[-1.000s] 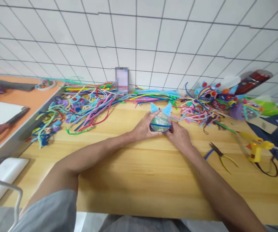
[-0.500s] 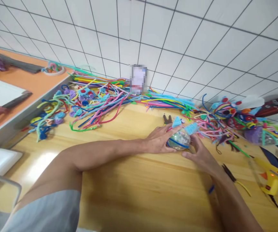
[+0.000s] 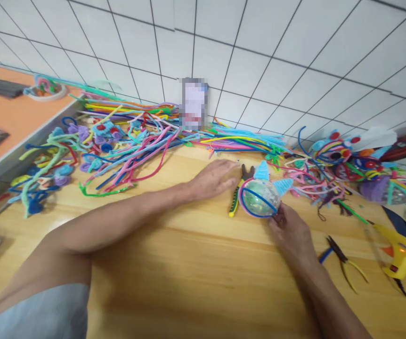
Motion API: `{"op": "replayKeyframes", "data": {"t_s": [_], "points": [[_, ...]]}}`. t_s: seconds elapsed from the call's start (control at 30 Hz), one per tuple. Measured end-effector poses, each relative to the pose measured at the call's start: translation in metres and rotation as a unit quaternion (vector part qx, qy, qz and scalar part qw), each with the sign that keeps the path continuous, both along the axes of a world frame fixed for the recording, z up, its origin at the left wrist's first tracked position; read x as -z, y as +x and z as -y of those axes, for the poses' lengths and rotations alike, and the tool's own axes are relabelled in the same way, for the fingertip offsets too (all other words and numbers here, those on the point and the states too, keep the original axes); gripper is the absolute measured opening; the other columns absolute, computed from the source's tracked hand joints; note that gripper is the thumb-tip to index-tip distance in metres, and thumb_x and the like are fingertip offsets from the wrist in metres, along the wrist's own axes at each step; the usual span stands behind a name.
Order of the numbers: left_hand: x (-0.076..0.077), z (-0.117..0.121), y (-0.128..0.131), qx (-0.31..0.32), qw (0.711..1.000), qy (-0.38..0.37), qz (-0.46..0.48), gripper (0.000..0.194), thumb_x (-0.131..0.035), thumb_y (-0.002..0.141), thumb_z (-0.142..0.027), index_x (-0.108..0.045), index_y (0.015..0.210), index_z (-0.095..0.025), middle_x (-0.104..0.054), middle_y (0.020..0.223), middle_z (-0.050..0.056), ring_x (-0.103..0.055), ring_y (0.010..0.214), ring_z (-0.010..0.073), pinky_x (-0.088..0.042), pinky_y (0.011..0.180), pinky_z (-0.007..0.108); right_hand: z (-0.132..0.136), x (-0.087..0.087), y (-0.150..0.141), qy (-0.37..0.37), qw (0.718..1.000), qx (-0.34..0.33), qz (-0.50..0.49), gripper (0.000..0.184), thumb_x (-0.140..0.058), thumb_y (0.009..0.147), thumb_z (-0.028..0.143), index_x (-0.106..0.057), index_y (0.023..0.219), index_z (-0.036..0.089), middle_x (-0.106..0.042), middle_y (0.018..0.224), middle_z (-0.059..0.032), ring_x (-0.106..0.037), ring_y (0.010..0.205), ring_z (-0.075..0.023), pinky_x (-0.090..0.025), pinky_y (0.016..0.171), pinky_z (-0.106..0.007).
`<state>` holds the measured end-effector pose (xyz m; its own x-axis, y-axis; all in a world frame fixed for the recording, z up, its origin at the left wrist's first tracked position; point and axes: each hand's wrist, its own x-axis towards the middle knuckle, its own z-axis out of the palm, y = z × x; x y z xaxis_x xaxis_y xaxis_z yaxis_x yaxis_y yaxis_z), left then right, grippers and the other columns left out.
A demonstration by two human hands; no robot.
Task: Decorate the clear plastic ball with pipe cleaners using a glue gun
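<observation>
My right hand (image 3: 292, 234) is closed on the lower right edge of a see-through plastic ball (image 3: 259, 200). Blue and pink pipe cleaners band the ball, and two light-blue ears made of pipe cleaner stand up from its top. My left hand (image 3: 213, 181) is to the left of the ball, apart from it, fingers stretched out over the table and holding nothing. Between that hand and the ball lie pliers with green and yellow handles (image 3: 234, 203), partly hidden by the ball.
Loose pipe cleaners (image 3: 146, 146) line the wall, with a phone (image 3: 193, 103) propped among them. Finished pipe-cleaner pieces (image 3: 340, 155) sit at the right. Yellow-handled pliers (image 3: 342, 258) and a yellow glue gun (image 3: 402, 254) lie on the right side of the wooden table (image 3: 189, 278).
My left hand has let go of the ball and moved left, uncovering its front and the green-handled pliers. My right hand keeps hold of the ball. The view has shifted somewhat.
</observation>
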<state>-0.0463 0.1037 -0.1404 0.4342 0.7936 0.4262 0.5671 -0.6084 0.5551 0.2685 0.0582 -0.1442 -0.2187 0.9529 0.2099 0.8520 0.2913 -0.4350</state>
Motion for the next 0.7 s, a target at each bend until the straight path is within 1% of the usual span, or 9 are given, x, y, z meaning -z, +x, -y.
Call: {"op": "replayKeyframes", "data": {"t_s": [0.07,0.2,0.27,0.33,0.4,0.5,0.6,0.7], "points": [[-0.002,-0.027,0.000,-0.028,0.998,0.022,-0.061,0.040,-0.050,0.105,-0.025,-0.058,0.142,-0.014,-0.064,0.145,0.018,-0.057,0.139,0.0291,-0.044,0.121,0.048,0.004,-0.001,-0.001,-0.002,1.000,0.003,0.002,0.038,-0.059,0.082,0.040,-0.070,0.111,0.018,-0.073,0.085,-0.0077,-0.066,0.072,-0.0235,-0.051,0.068,-0.035],[0.000,-0.077,0.010,-0.013,0.980,0.023,-0.199,0.035,-0.052,0.100,-0.019,-0.068,0.130,-0.012,-0.064,0.141,0.018,-0.058,0.134,0.0304,-0.046,0.113,0.044,0.007,-0.001,-0.001,-0.003,1.000,0.008,-0.012,0.039,-0.058,0.082,0.040,-0.069,0.113,0.018,-0.072,0.083,-0.0065,-0.068,0.073,-0.0239,-0.052,0.069,-0.035],[0.002,-0.094,0.015,0.001,0.972,0.016,-0.236,0.030,-0.054,0.098,-0.020,-0.071,0.121,-0.011,-0.068,0.132,0.019,-0.061,0.126,0.0317,-0.048,0.107,0.044,0.007,-0.001,-0.002,-0.001,1.000,0.007,-0.020,0.040,-0.057,0.083,0.040,-0.069,0.114,0.018,-0.073,0.086,-0.0072,-0.069,0.075,-0.0242,-0.052,0.069,-0.035],[0.003,-0.106,0.019,0.014,0.969,0.014,-0.248,0.026,-0.055,0.097,-0.022,-0.074,0.111,-0.011,-0.070,0.122,0.019,-0.063,0.118,0.0315,-0.049,0.101,0.042,0.006,0.000,-0.002,-0.003,1.000,0.000,-0.022,0.038,-0.057,0.083,0.039,-0.068,0.113,0.018,-0.073,0.087,-0.0074,-0.068,0.074,-0.0238,-0.052,0.069,-0.035],[0.004,-0.113,0.020,0.028,0.968,0.017,-0.250,0.024,-0.054,0.098,-0.023,-0.074,0.102,-0.012,-0.072,0.114,0.018,-0.064,0.112,0.0300,-0.048,0.098,0.041,0.006,0.000,-0.002,-0.005,1.000,-0.007,-0.022,0.035,-0.057,0.084,0.038,-0.069,0.111,0.019,-0.072,0.086,-0.0067,-0.067,0.072,-0.0229,-0.052,0.069,-0.034],[0.005,-0.116,0.019,0.045,0.967,0.017,-0.251,0.025,-0.051,0.100,-0.021,-0.072,0.088,-0.014,-0.073,0.103,0.014,-0.064,0.106,0.0270,-0.047,0.094,0.037,0.007,-0.001,-0.002,0.003,0.999,-0.015,-0.030,0.033,-0.057,0.085,0.037,-0.068,0.110,0.019,-0.070,0.083,-0.0054,-0.064,0.071,-0.0221,-0.052,0.070,-0.034],[0.003,-0.111,0.015,0.043,0.967,0.013,-0.250,0.031,-0.047,0.101,-0.017,-0.068,0.078,-0.015,-0.072,0.095,0.012,-0.064,0.095,0.0235,-0.047,0.085,0.034,0.008,0.000,-0.003,0.010,0.999,-0.016,-0.040,0.034,-0.056,0.085,0.036,-0.068,0.112,0.019,-0.070,0.086,-0.0058,-0.065,0.073,-0.0221,-0.053,0.072,-0.035],[0.001,-0.101,0.009,0.029,0.968,0.010,-0.249,0.036,-0.044,0.103,-0.017,-0.068,0.076,-0.015,-0.071,0.091,0.011,-0.063,0.086,0.0214,-0.046,0.079,0.032,0.008,0.000,-0.004,0.005,0.999,-0.013,-0.043,0.035,-0.056,0.086,0.037,-0.067,0.113,0.019,-0.070,0.087,-0.0061,-0.064,0.073,-0.0221,-0.053,0.073,-0.035]]}}
